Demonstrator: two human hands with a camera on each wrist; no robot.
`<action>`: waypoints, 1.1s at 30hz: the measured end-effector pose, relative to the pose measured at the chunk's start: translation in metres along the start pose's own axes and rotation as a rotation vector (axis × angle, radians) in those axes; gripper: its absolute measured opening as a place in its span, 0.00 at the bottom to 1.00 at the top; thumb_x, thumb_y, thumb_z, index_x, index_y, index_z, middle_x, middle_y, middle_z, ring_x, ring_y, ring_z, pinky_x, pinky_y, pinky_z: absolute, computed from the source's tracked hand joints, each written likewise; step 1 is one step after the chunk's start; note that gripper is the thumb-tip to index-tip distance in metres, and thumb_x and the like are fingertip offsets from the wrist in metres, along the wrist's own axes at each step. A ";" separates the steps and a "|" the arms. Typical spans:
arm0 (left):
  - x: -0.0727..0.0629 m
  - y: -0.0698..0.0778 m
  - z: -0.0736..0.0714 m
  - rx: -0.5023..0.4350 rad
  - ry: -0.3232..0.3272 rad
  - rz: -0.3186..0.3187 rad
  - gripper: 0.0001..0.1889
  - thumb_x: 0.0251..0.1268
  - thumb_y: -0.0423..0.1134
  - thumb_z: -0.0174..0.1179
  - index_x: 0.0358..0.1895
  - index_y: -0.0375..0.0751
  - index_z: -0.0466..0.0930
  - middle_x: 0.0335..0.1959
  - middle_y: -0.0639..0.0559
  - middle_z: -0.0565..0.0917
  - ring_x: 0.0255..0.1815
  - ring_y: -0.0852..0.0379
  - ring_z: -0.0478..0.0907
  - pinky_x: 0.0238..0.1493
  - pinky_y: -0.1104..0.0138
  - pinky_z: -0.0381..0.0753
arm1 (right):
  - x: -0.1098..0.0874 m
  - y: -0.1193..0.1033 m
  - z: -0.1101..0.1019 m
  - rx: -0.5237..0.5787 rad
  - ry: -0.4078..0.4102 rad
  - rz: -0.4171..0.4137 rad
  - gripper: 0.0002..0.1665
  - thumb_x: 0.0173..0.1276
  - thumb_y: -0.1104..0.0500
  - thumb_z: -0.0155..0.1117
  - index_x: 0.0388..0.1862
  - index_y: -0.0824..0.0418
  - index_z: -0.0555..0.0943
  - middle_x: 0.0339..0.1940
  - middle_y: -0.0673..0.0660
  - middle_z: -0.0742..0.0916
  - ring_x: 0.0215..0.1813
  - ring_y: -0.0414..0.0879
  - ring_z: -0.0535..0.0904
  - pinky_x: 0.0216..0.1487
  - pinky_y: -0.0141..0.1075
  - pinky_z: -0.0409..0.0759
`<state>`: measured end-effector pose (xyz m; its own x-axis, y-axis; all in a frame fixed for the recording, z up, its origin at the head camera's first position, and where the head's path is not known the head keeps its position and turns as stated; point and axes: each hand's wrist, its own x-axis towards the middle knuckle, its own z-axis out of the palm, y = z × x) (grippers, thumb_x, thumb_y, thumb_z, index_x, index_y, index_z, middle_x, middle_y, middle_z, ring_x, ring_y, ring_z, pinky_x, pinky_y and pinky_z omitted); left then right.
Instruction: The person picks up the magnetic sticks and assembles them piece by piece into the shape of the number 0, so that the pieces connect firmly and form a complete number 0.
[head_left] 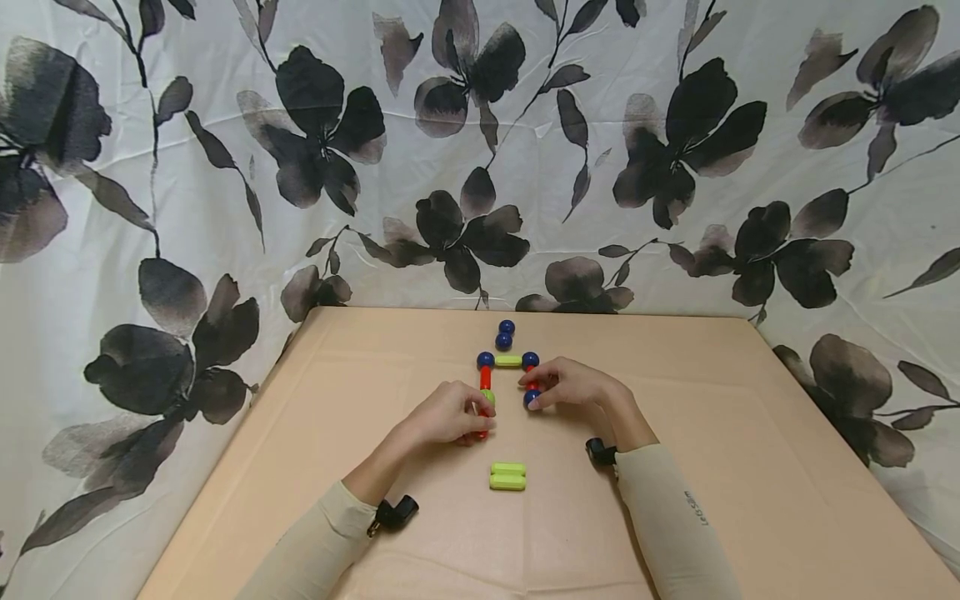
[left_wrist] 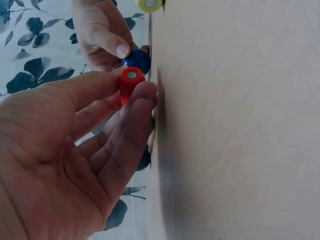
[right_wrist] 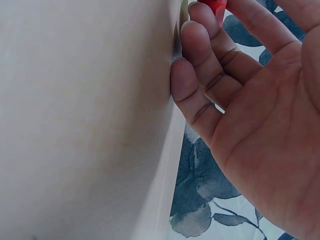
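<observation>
My left hand [head_left: 450,414] pinches a red rod [left_wrist: 131,82], with a pale metal disc on its end, between thumb and fingertips. That rod stands at the lower end of a column made of a blue ball [head_left: 486,360], another red rod [head_left: 486,377] and a green piece [head_left: 488,397], partly hidden by the fingers. My right hand [head_left: 585,390] grips a blue ball [left_wrist: 137,61] with thumb and fingers, under a short red rod [head_left: 533,385] and an upper blue ball [head_left: 530,360]. Across the top, a yellow-green rod [head_left: 508,361] lies between both columns.
Two blue balls [head_left: 506,327] sit in a row beyond the crossbar. Nearer me, yellow-green rods [head_left: 507,477] lie side by side on the tan table [head_left: 420,542]. A floral cloth [head_left: 555,167] hangs behind the table's far edge.
</observation>
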<state>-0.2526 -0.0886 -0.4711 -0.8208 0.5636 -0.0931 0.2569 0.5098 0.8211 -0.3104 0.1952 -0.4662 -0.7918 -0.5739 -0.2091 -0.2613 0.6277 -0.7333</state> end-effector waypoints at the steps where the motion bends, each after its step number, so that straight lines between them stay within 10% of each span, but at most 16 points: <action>1: 0.000 0.000 0.000 0.006 0.001 0.000 0.05 0.67 0.39 0.72 0.42 0.43 0.90 0.23 0.47 0.88 0.21 0.53 0.85 0.24 0.63 0.85 | 0.000 0.000 0.000 0.000 0.000 0.000 0.25 0.65 0.52 0.78 0.60 0.53 0.87 0.44 0.53 0.84 0.49 0.50 0.74 0.50 0.41 0.72; 22: 0.005 -0.004 -0.008 0.196 -0.071 0.116 0.05 0.74 0.42 0.66 0.47 0.48 0.84 0.26 0.52 0.86 0.23 0.60 0.79 0.29 0.66 0.80 | 0.003 0.003 -0.005 -0.011 -0.007 -0.006 0.25 0.65 0.52 0.78 0.61 0.51 0.87 0.43 0.53 0.84 0.50 0.50 0.74 0.50 0.42 0.72; 33: 0.010 -0.005 -0.019 0.205 0.174 0.125 0.06 0.76 0.45 0.63 0.49 0.51 0.82 0.25 0.55 0.80 0.24 0.58 0.75 0.28 0.68 0.72 | 0.003 0.002 -0.006 -0.009 -0.010 -0.001 0.26 0.66 0.53 0.77 0.63 0.53 0.86 0.43 0.54 0.83 0.49 0.50 0.73 0.49 0.41 0.73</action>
<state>-0.2720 -0.0981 -0.4653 -0.8470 0.5192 0.1140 0.4445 0.5742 0.6875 -0.3164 0.1977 -0.4647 -0.7861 -0.5796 -0.2149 -0.2669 0.6318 -0.7278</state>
